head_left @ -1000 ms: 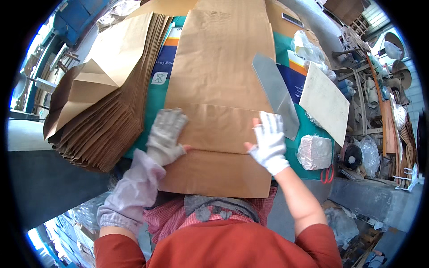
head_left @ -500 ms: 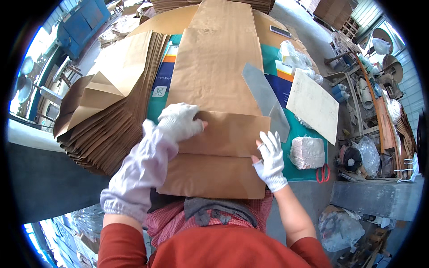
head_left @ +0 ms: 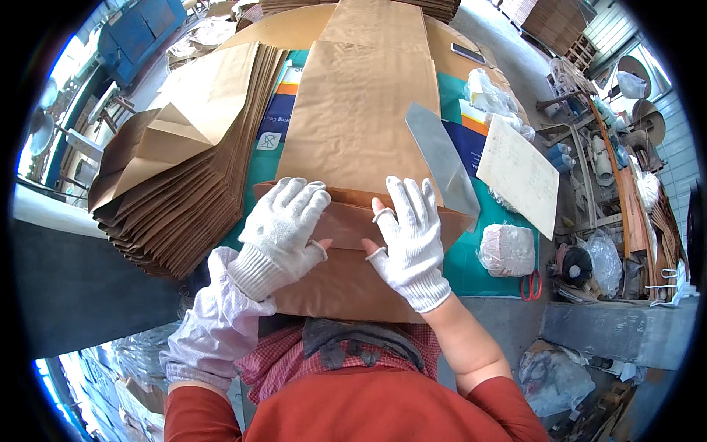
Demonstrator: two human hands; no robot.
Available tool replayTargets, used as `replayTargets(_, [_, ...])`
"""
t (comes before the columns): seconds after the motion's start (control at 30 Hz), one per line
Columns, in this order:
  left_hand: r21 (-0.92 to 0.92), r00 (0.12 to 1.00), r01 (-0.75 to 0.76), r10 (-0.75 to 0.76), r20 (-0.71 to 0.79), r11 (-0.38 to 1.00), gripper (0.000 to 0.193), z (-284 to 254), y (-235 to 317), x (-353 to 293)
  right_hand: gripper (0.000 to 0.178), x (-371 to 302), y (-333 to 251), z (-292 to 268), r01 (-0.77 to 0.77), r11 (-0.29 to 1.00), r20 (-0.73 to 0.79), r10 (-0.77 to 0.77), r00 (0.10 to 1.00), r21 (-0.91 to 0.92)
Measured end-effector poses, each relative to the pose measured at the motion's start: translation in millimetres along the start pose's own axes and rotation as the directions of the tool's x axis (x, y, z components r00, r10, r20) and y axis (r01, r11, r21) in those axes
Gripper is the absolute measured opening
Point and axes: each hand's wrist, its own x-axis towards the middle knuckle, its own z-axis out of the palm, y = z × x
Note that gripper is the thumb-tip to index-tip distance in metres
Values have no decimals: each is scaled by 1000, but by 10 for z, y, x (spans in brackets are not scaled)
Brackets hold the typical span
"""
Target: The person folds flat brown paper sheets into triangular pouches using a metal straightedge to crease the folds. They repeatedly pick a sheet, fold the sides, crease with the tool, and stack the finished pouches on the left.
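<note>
A brown paper bag (head_left: pixel 331 283) lies at the near edge of the table, its folded end raised in a lip under both hands. My left hand (head_left: pixel 283 225), in a white knit glove with bare thumb tip, rests on the left part of that lip with fingers stretched out. On the right part lies my right hand (head_left: pixel 407 236), gloved the same way, its fingers straight and slightly spread. Beyond them stretches a flat stack of brown paper bags (head_left: pixel 361 118). A grey metal plate (head_left: pixel 442 158) sits against the stack's right side.
Fanned brown paper bags (head_left: pixel 177 199) are piled on the left. To the right are a white board (head_left: pixel 519 177), a wrapped white bundle (head_left: pixel 507 250), red-handled scissors (head_left: pixel 531 286), crumpled clear plastic (head_left: pixel 490 96) and a phone (head_left: pixel 468 52). A cluttered shelf (head_left: pixel 596 184) stands farther right.
My right hand has moved left and up onto the bag, and my left hand has turned flat with fingers forward. The bag's folded end has lifted off the surface.
</note>
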Motion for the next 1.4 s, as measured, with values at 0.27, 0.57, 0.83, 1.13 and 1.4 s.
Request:
replayTargets(0.27, [-14, 998, -25, 25, -49, 1000, 60, 3, -54, 38, 75, -119, -71, -2, 19, 999, 2, -19, 1000, 38])
replayTargets(0.57, [25, 993, 111, -112, 44, 993, 53, 32, -56, 171, 47, -140, -181, -59, 12, 990, -78, -1, 997, 141])
replayTargets(0.83, [725, 934, 41, 232, -272, 687, 27, 872, -243, 662, 30, -390, -338, -317, 210, 881, 109, -280, 954, 423])
replayTargets(1.13, [-184, 764, 454, -275, 583, 872, 37, 777, 449, -567, 98, -1630, 687, 468, -272, -52, 223, 728, 648, 961])
replayTargets(1.4, [-89, 790, -584, 590, 165, 807, 52, 1690, 580, 126, 84, -1315, 787, 345, -226, -286, 359, 613, 704, 931])
